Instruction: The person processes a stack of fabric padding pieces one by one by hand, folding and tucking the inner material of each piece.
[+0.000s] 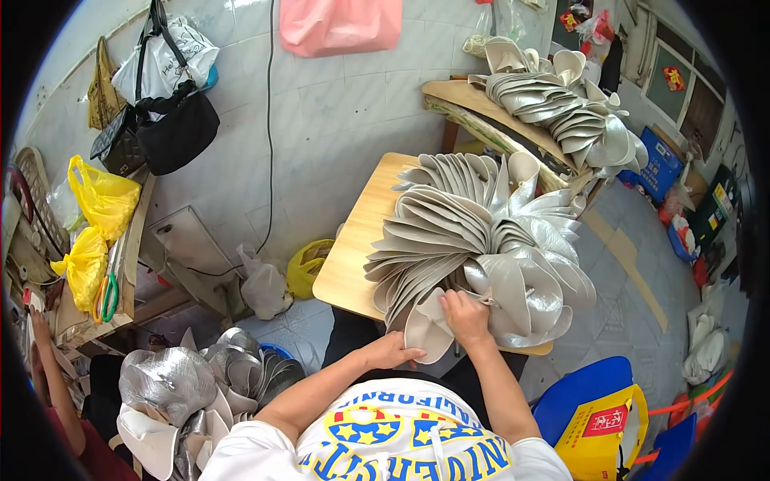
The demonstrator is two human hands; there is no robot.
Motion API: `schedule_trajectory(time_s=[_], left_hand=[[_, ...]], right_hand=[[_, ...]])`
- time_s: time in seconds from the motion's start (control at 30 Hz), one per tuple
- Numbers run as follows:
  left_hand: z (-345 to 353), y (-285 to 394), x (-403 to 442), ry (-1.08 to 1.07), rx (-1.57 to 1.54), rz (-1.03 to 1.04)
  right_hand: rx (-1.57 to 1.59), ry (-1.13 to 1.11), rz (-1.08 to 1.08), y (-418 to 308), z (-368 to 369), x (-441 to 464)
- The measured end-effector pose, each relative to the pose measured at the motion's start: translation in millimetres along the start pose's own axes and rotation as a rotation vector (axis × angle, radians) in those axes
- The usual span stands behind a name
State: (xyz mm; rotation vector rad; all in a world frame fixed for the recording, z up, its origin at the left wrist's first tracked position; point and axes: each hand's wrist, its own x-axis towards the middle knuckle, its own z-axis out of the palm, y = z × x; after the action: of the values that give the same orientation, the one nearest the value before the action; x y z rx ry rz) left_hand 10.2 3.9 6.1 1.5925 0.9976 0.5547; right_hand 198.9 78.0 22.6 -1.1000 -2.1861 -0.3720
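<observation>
Got a co-worker's arm (60,377) way off to the left of the table, with a maroon sleeve on it. Can also spot knotted yellow plastic bags (104,196) over there, up on a bench (125,272) well left of the table, plus some green-handled scissors (110,298) right at that bench's edge. Got a loose heap of silver and beige pieces (168,381) left of the table too, but on its near side, kinda jumbled. Further back, beyond the table and to its left, can see a black handbag (178,132) hanging up. Closer in, just left of the table, find a white plastic bag (265,289) and a yellow bag (309,264) down on the floor. Now the table (361,240) itself: light wood, bare along its left side. At its near edge, pinching the lower left rim of one beige piece (427,330) with the left hand (389,351), thumb on top. Gripping that same piece up top with the right hand (467,318), fingers curled in tight. Sticking out a bit past the table's near edge, btw. Got a big fanned-out pile (445,220) just beyond, covering most of the table. Past the table's far right, see another silver pile (553,104) on a wooden ledge (453,92). Right of the table, near side, got a blue chair (581,385) with a yellow-and-red bag (605,421) against it. Farthest right of the table, a blue box (662,164).
</observation>
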Motion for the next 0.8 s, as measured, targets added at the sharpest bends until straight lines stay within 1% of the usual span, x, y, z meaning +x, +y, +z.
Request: schedule_trajectory(time_s=[0.07,0.1,0.13,0.23,0.33,0.43,0.47,0.53,0.57,0.67,0.7,0.8], left_hand=[[1.6,-0.6,0.8,0.001,-0.058,0.009],[2.0,-2.4,2.5,-0.006,-0.068,0.022],[2.6,-3.1,3.8,-0.014,-0.078,0.036],[2.5,6.0,4.0,-0.007,0.031,0.037],[2.9,-3.3,8.2,-0.024,-0.008,0.074],[5.5,-8.7,9.1,0.125,-0.147,0.173],[4.6,-8.4,9.4,0.169,-0.200,0.145],[0.0,2.6,8.0,0.259,-0.307,0.087],[0.4,7.8,8.4,0.294,-0.522,0.019],[-6.1,19.4,12.2,0.433,-0.680,-0.032],[-6.8,14.4,15.6,0.440,-0.600,0.007],[-7.1,12.5,19.9,0.521,-0.283,0.007]], right_hand=[[-0.011,0.023,0.015,-18.3,-16.1,5.1],[0.062,0.038,0.019,-24.5,-19.9,5.7],[0.065,0.052,0.015,-32.3,-26.3,8.9],[0.113,0.084,0.018,-49.9,-32.8,19.1],[0.168,-0.080,0.033,-48.9,-23.3,16.0],[0.330,-0.121,0.102,-49.1,-11.8,8.1],[0.374,-0.135,0.132,-49.0,-9.3,5.9],[0.420,-0.066,0.100,-46.4,-4.9,4.2],[0.444,-0.033,0.082,-45.3,-4.0,4.1],[0.539,-0.096,0.100,-40.4,-11.9,9.3],[0.543,-0.099,0.101,-38.6,-11.8,10.4],[0.531,-0.100,0.093,-33.5,-9.8,15.1]])
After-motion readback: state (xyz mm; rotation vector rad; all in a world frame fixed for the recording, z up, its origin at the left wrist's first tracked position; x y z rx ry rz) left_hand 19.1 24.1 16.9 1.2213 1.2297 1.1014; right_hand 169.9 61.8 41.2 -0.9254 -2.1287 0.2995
